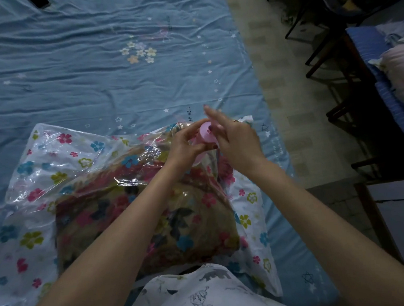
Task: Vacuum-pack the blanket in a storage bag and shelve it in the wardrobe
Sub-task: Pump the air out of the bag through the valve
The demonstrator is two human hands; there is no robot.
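A clear storage bag (pixel 40 170) printed with coloured flowers lies on the blue bedsheet (pixel 81 73). Inside it sits a folded brown floral blanket (pixel 138 218). A pink cylinder, a hand pump (pixel 205 134), stands upright on the bag's far right part. My left hand (pixel 187 144) grips the pump's body from the left, fingers curled round it. My right hand (pixel 231 136) is over the pump's top from the right, fingers stretched out and slightly blurred. The pump's lower end is hidden behind my hands.
A dark phone (pixel 39 2) lies at the far top left of the bed. The bed's right edge runs along a tiled floor (pixel 281 74). Dark wooden chairs (pixel 349 73) with blue cushions and a pink pillow (pixel 403 76) stand on the right.
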